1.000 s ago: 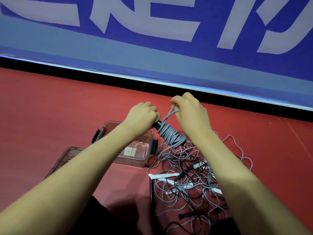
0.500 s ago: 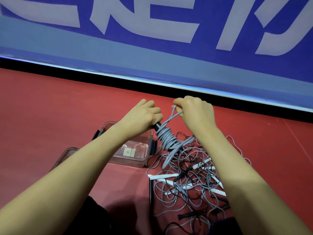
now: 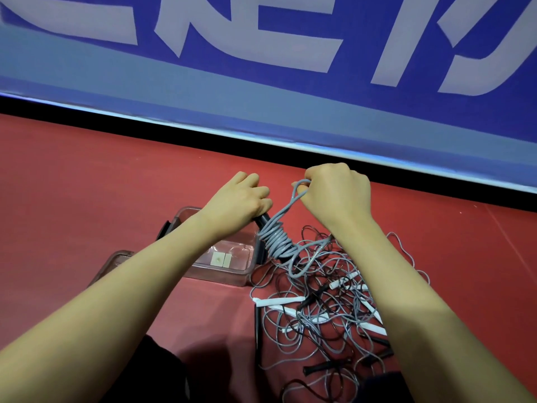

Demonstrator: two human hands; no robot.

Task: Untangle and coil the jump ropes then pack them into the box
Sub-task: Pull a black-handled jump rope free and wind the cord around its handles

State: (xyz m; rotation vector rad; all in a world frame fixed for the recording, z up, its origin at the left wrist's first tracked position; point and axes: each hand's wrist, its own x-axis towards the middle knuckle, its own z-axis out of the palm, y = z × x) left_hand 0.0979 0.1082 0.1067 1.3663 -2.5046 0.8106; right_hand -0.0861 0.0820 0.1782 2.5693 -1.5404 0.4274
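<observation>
Taking the clear box [image 3: 220,266] as landmark: its open top is partly covered by the left forearm [image 3: 162,274] crossing above it. Just right of the box, the tangle of ropes [image 3: 319,309] crowds the red floor [image 3: 87,184], with white handles [image 3: 279,301] and black handles [image 3: 321,367] lying among the loops. The lid [image 3: 112,261] lies against the box's left side. Left of and behind the box, bare floor runs to the blue board [image 3: 261,112], which walls off the far side.
</observation>
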